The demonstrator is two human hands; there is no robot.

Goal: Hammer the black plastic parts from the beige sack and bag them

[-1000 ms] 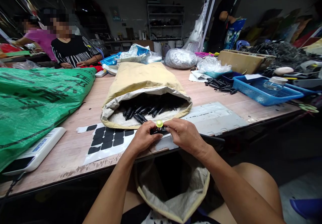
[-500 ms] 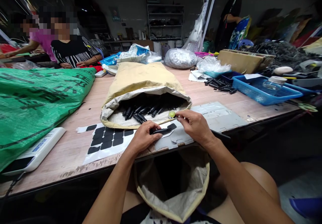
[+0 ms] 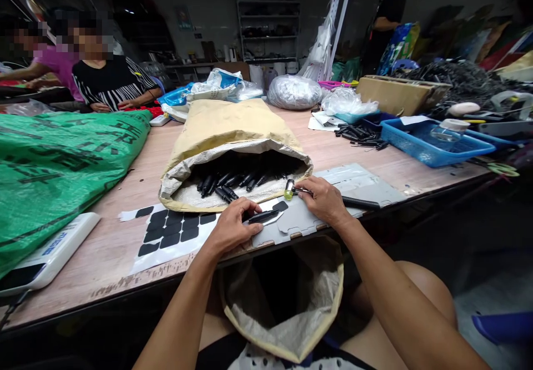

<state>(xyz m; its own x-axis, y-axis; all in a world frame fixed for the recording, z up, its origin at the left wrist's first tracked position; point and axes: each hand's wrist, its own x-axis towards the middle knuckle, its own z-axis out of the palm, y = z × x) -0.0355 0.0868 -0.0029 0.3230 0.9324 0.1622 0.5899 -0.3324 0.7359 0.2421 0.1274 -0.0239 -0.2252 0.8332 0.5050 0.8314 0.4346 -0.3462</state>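
My left hand point(image 3: 238, 223) pinches a black tube-like part point(image 3: 264, 216) at the table's front edge, above white backing paper. In my right hand point(image 3: 322, 199) is a small hammer with a yellowish-clear and metal head point(image 3: 289, 189); its black handle point(image 3: 360, 202) sticks out to the right. The hammer head is just above the black part. Behind my hands lies an open tan sack point(image 3: 237, 126) with several black parts point(image 3: 225, 181) in its mouth. Left of my left hand is a sheet of black square stickers point(image 3: 170, 228).
A second open sack point(image 3: 291, 336) hangs below the table edge at my lap. Green sack point(image 3: 75, 159) and white device point(image 3: 54, 253) are at left. Blue basket point(image 3: 433, 142), loose black parts point(image 3: 360, 134) and a cardboard box point(image 3: 395, 95) stand right. People are at the back.
The hammer has turned, so its head stands more upright and its handle shows to the right of my right hand. The whole view has shifted slightly.
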